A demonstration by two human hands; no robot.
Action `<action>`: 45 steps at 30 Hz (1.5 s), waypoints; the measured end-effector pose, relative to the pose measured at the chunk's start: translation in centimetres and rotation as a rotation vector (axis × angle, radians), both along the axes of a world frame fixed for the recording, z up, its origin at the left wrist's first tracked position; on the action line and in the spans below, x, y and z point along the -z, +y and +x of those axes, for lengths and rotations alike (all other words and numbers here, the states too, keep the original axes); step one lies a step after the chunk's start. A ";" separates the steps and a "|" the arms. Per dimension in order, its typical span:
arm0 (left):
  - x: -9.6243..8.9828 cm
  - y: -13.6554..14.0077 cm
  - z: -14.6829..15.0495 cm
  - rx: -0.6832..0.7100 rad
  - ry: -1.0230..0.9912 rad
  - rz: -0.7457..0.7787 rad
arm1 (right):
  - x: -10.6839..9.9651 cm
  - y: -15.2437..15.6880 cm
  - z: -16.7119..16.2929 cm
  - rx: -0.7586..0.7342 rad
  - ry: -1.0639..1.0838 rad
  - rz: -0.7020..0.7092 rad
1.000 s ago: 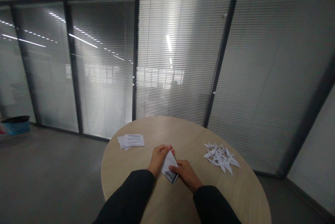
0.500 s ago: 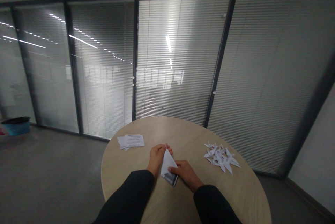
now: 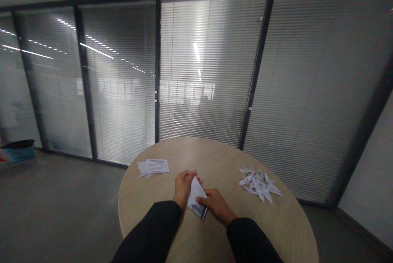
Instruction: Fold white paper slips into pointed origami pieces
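A partly folded sheet of paper [image 3: 195,193] is held between my two hands over the middle of the table. Its upper part is a white triangle; a dark printed strip shows at the lower end. My left hand [image 3: 183,184] closes on its upper left edge, near the pointed tip. My right hand [image 3: 216,203] pinches the lower right side, thumb on top and fingers underneath. To the right lies a cluster of white folded paper cranes [image 3: 259,185]. At the left rests a small stack of printed paper sheets [image 3: 157,166].
The round wooden table [image 3: 196,148] stands before a glass partition with blinds [image 3: 208,66]. On the floor at far left is a blue tub with a dark rim [image 3: 20,152]. A white wall [image 3: 368,197] rises at the right.
The paper and both hands have shifted very slightly left, mostly along with the camera. Each hand keeps its hold, and the cranes and stack stay in place.
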State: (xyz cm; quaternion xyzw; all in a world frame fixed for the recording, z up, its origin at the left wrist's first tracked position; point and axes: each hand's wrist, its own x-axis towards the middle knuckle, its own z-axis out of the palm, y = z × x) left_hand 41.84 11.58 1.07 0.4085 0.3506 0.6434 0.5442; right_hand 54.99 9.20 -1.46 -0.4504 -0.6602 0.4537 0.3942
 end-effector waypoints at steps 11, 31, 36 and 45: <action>0.9 0.2 0.1 0.191 0.103 0.005 | -0.5 -0.3 0.1 0.042 0.017 -0.006; 0.9 0.3 -0.1 0.177 0.173 0.009 | -0.1 0.0 0.3 0.046 0.029 0.022; 0.9 0.2 -0.4 0.170 0.217 0.026 | 0.0 0.0 0.4 0.067 0.075 -0.004; 0.8 0.2 -0.5 0.061 0.335 0.046 | 0.2 0.2 0.3 0.059 0.055 0.006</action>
